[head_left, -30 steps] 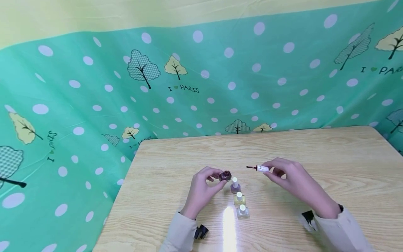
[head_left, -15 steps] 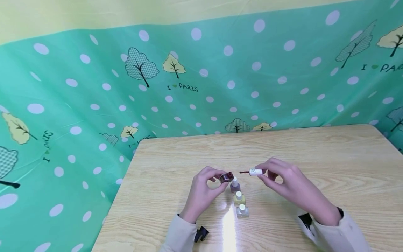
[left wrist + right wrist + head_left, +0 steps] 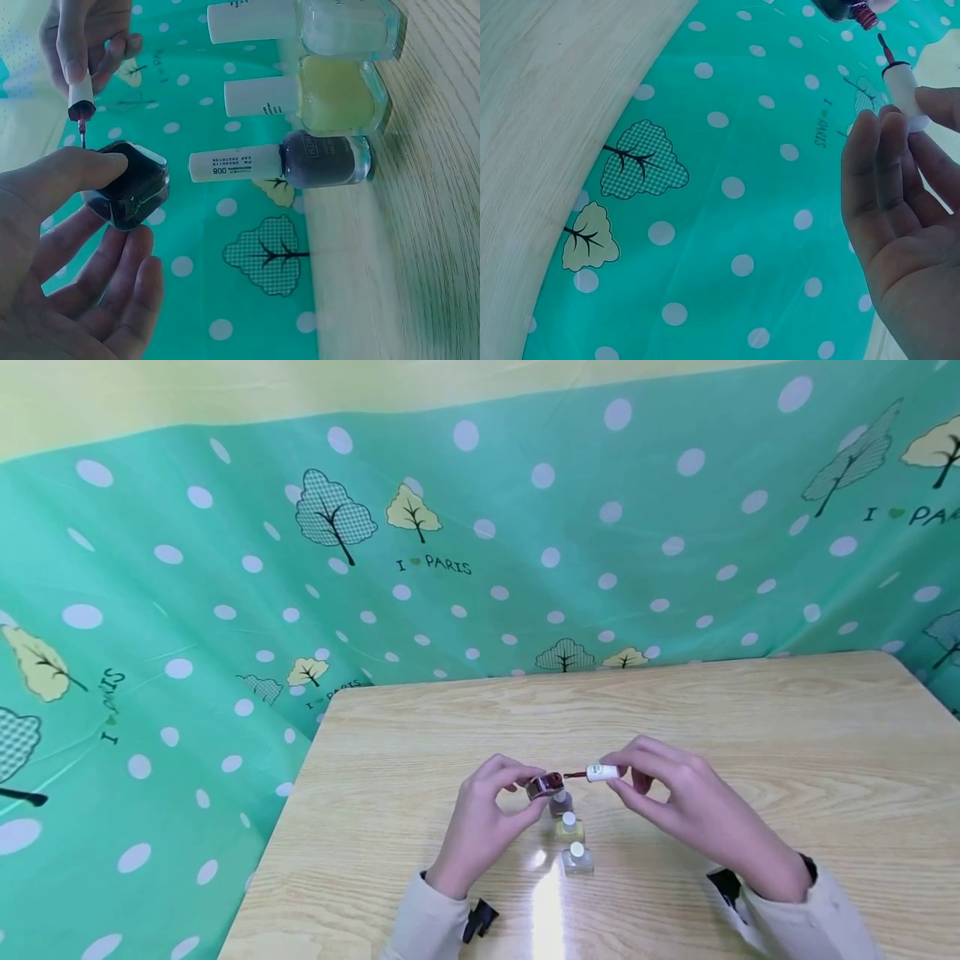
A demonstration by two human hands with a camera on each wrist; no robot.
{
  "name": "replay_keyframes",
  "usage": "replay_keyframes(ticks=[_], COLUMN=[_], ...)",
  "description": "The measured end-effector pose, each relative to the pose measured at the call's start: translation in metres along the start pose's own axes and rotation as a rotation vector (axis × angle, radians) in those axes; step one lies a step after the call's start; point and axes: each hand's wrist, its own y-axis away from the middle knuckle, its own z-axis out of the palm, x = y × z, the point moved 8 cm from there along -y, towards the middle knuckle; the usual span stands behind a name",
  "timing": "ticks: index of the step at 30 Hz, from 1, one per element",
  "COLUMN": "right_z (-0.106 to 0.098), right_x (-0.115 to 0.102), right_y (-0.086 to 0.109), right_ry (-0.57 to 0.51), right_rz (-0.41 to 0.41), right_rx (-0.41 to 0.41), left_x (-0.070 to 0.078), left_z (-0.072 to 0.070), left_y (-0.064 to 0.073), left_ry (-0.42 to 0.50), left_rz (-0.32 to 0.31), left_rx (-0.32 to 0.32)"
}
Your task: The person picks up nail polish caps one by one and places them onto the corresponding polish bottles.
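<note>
My left hand [image 3: 487, 810] pinches a dark red nail polish bottle [image 3: 545, 785] between thumb and fingers. The bottle is tilted, its uncapped neck [image 3: 866, 16] facing the right hand. In my right hand [image 3: 675, 785] is the white brush cap [image 3: 602, 772], gripped between thumb and fingertips. Its red-coated brush [image 3: 886, 48] points at the bottle's mouth, with a small gap visible in the right wrist view. Just below the held bottle stands a purple-grey nail polish bottle [image 3: 322, 159], partly hidden in the head view.
A yellow nail polish bottle [image 3: 570, 832] and a clear one [image 3: 577, 860] stand capped in a line nearer the person. All are on a wood-grain table [image 3: 375, 793]. A green dotted curtain [image 3: 480, 568] hangs behind the table's far edge.
My right hand has moved left, bringing the brush close to the bottle's mouth. The left hand has tipped the bottle's neck toward the right.
</note>
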Motion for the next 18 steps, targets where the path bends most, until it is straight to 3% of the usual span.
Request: replay_keyframes(ticks=[18], right_z=[0.0086], right_x=[0.0010], right_y=[0.0000], right_ry=[0.027], right_rz=[0.024], right_rx=[-0.048], left_x=[0.0089], left_z=[0.0046], left_y=[0.0018], left_ry=[-0.057], left_rz=[0.028], left_rx=[-0.023])
